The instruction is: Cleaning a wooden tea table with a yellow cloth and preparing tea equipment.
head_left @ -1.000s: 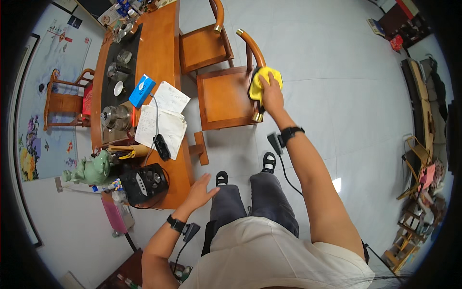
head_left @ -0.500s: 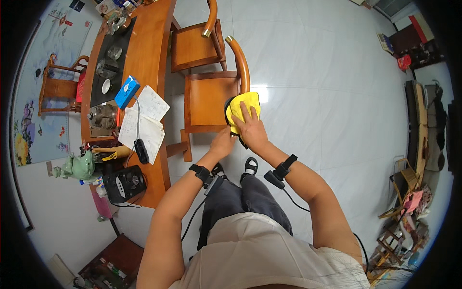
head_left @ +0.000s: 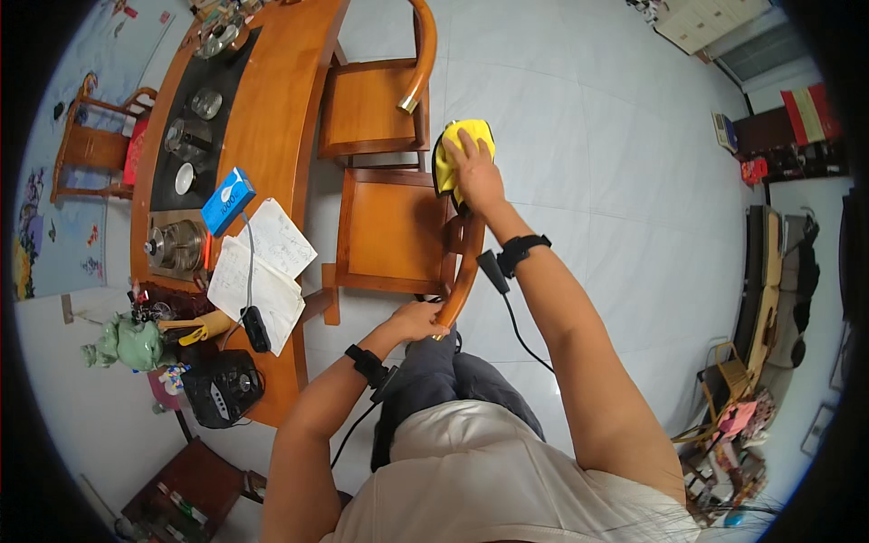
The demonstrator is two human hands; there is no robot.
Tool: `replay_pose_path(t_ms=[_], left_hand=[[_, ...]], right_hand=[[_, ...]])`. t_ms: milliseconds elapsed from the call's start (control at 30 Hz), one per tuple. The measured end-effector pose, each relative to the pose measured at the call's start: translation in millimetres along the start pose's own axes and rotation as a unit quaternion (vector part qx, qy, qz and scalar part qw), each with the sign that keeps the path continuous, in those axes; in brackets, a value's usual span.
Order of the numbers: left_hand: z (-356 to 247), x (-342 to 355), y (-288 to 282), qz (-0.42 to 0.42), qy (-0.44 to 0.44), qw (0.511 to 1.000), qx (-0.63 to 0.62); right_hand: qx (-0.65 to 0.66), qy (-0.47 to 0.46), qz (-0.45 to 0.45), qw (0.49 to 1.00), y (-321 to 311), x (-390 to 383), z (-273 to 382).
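While my left hand point(head_left: 418, 320) is curled round the near end of the chair point(head_left: 389, 231) rail point(head_left: 465, 271), my right hand point(head_left: 477, 176) holds the cloth point(head_left: 477, 133) over its far end; the chair stands beside the table point(head_left: 291, 100), a second chair point(head_left: 362, 104) just beyond it.

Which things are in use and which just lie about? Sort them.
In use: yellow cloth, under the right hand; nearer chair, the left hand at its armrest.

Lying about: blue box, papers, white cup, green figurine, glass kettle.
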State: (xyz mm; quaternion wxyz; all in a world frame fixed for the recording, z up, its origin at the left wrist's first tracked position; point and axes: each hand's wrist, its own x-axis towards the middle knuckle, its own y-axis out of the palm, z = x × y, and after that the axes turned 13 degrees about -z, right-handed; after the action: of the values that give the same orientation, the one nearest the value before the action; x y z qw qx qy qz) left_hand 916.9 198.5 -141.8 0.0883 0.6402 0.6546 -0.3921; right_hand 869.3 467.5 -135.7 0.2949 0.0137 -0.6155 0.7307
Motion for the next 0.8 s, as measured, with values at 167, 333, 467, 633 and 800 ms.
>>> replay_pose_path(t_ms=[167,333,467,633,800], left_hand=[[-1.2,9.0,-4.9,0.031,0.015,0.999,-0.034],[-0.7,9.8,-18.5,0.075,0.01,0.997,0.016],[-11.2,24.0,-29.6,0.113,0.028,0.992,0.044],[-6.7,34.6,-53.7,0.047,0.054,0.99,0.122],[-41.3,72.1,-156.7,-0.233,-0.117,0.965,-0.01]], right_hand=[[0.273,0.123,0.013,0.954,2.3,31.3,-47.5],[0.424,0.32,0.137,0.836,-26.9,-46.4,-40.6],[0.474,0.397,0.277,0.736,-59.4,-121.0,-40.9],[0.431,0.398,0.357,0.727,-83.1,-81.7,-70.4],[0.302,0.156,0.039,0.94,-51.0,64.4,-114.6]])
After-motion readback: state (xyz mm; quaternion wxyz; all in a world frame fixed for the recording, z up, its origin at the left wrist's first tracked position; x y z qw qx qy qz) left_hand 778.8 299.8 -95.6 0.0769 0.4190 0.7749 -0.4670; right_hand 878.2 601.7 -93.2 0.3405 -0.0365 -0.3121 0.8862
